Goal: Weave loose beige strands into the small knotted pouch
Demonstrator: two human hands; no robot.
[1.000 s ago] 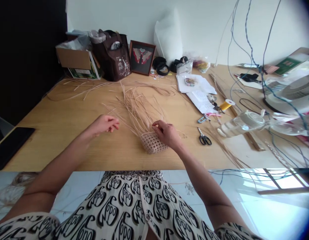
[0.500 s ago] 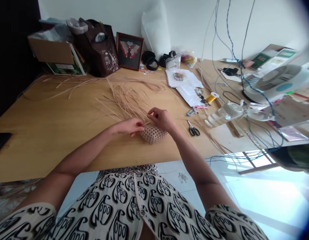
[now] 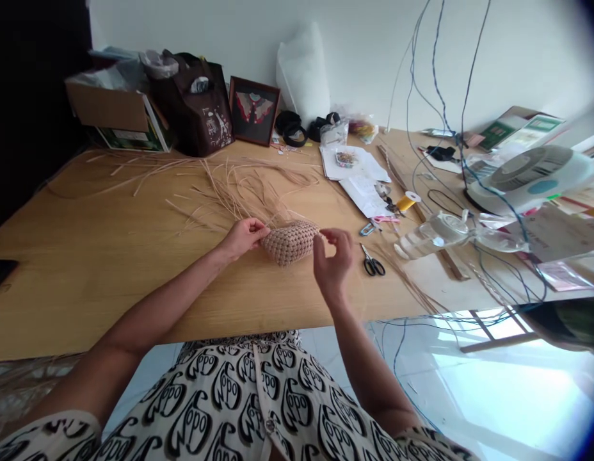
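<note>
— On the pale wooden worktop (image 3: 90, 307), what is being handled?
— A tightly woven cane basket base (image 3: 290, 243), set mid-worktop, with loose cane strands (image 3: 239, 192) fanned out behind it.
— And the grip?
— The base is held at its left end by the left hand (image 3: 242, 238). The right hand (image 3: 333, 262) is raised just beside it, fingers pinched narrow; whether a strand is held cannot be told.
— Nearby?
— Scissors (image 3: 372, 262) are laid to the right, with a yellow thread spool (image 3: 408, 202) beyond.

2 hands (image 3: 242, 238), 1 woven basket (image 3: 290, 243), 1 pair scissors (image 3: 372, 262), 1 thread spool (image 3: 408, 202)
</note>
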